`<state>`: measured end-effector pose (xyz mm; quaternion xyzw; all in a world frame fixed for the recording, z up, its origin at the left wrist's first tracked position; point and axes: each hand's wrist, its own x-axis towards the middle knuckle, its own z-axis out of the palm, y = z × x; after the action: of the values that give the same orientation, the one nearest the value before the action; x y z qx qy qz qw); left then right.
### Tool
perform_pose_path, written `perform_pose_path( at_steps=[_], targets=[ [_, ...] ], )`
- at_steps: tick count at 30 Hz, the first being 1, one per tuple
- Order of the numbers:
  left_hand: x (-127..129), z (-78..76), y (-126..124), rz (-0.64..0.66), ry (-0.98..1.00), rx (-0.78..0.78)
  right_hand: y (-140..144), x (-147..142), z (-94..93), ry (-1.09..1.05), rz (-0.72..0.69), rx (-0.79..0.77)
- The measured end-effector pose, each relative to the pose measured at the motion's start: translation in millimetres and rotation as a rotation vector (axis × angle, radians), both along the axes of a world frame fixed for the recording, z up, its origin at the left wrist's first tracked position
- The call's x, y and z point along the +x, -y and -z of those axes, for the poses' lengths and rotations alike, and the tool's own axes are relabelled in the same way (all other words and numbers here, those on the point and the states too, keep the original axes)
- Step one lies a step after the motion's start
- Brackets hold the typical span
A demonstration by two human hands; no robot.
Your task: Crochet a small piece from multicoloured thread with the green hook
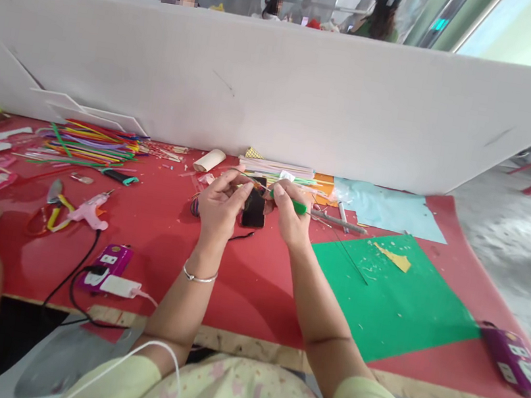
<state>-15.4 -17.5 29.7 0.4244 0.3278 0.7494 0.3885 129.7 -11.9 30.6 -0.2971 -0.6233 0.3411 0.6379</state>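
Green sheet (394, 305), glue gun (88, 211), dark block (254, 209) behind both hands (220, 205).

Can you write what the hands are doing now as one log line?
left hand: pinching thin stick | right hand: gripping green-handled tool | below: black object | surface: red table

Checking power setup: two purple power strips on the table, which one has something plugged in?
The purple power strip near the left hand's side: a white adapter with its cable sits against it, black cords beside it. The other purple strip, at the table's right edge, shows nothing plugged in.
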Motion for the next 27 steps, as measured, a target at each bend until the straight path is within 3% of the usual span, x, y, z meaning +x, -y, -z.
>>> perform_pose_path(
  at_steps=[5, 9, 20, 27],
  targets=[
    [3.7, -1.0, -0.9, -0.026, 0.034, -0.017, 2.9, -10.0, 5.0, -0.092, 0.038, -0.050],
    [3.1, -3.3, -0.2, 0.029, 0.085, -0.086, 4.2, -19.9, 7.6, -0.214, 0.037, -0.120],
    [-10.1, -8.2, -0.1, 0.167, 0.093, -0.118, -14.8, -12.7, 3.6, -0.504, -0.400, -0.527],
    [-9.0, -8.4, 1.2, 0.218, 0.115, -0.143, -18.4, -8.2, 4.9, -0.537, -0.491, -0.620]
  ],
)
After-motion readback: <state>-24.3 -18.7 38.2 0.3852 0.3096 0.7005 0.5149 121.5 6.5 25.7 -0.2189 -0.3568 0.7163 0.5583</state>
